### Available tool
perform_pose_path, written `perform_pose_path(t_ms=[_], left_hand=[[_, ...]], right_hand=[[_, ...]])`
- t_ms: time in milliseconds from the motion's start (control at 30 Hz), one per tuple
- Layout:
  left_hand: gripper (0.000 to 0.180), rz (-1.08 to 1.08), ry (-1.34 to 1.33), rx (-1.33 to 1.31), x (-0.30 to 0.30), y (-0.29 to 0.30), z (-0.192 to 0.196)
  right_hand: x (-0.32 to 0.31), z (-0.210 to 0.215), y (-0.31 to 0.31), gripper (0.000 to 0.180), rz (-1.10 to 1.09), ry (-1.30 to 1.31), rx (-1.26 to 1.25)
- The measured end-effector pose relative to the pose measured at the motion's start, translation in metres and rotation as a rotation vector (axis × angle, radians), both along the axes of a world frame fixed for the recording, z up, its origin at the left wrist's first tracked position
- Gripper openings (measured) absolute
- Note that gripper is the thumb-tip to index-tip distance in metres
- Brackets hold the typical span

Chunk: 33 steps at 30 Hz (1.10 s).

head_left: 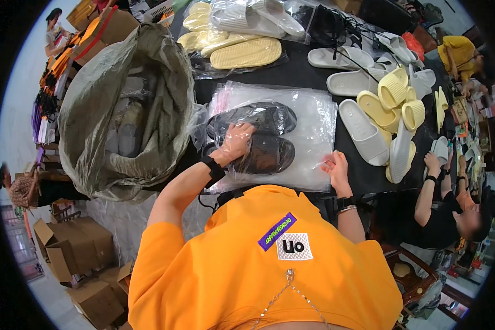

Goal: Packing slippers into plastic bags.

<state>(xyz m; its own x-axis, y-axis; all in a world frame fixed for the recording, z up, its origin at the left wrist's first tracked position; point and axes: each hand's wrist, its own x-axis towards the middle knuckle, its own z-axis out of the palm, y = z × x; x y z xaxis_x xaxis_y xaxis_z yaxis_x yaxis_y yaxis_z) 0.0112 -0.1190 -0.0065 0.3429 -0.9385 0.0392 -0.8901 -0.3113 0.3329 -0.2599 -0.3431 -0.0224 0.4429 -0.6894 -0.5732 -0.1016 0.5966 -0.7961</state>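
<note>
A pair of black slide slippers (270,156) lies side by side on a stack of clear plastic bags (315,124), with shiny clear film over at least part of them. On the slippers, at their left part, my left hand (236,142) grips with bent fingers; some fingertips are hidden between the two shoes. My right hand (336,167) is at the lower right edge of the stack, its fingers curled together at the plastic film. Right of the stack lie loose grey slippers (363,132) and pale yellow slippers (380,113).
Left of the bags stands a large open woven sack (74,118) holding wrapped grey slippers. Bagged yellow slippers (246,53) and white slippers (242,16) lie at the back of the black table (308,81). Cardboard boxes (82,247) stand lower left. A co-worker (434,214) sits at right.
</note>
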Motion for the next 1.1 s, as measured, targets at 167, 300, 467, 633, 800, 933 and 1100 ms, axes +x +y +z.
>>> perform_pose_path(t_ms=[167, 300, 467, 633, 800, 933, 1100], left_hand=[[0.039, -0.028, -0.052, -0.178, -0.006, -0.001, -0.015], [0.037, -0.021, -0.023, -0.162, -0.006, -0.002, -0.012], [0.033, -0.007, -0.02, -0.048, -0.004, -0.004, 0.007], [0.028, -0.046, -0.123, -0.128, -0.013, -0.011, -0.014], [0.037, -0.013, -0.083, -0.064, -0.012, -0.004, -0.013], [0.039, 0.013, -0.13, -0.005, -0.006, 0.026, -0.004], [0.035, 0.081, -0.101, 0.04, 0.017, 0.074, 0.0]], right_hand=[[0.007, -0.005, -0.002, 0.015, 0.146, 0.093, -0.122], [0.0, -0.007, -0.008, 0.014, 0.134, -0.037, -0.151], [-0.017, -0.014, -0.018, 0.013, 0.223, 0.077, -0.139], [-0.013, -0.019, -0.008, 0.019, 0.299, 0.068, -0.24], [-0.017, -0.02, -0.012, 0.013, 0.262, 0.103, -0.391], [-0.024, -0.021, -0.016, 0.009, 0.167, 0.166, -0.434], [-0.026, -0.032, -0.015, 0.008, 0.168, 0.176, -0.523]])
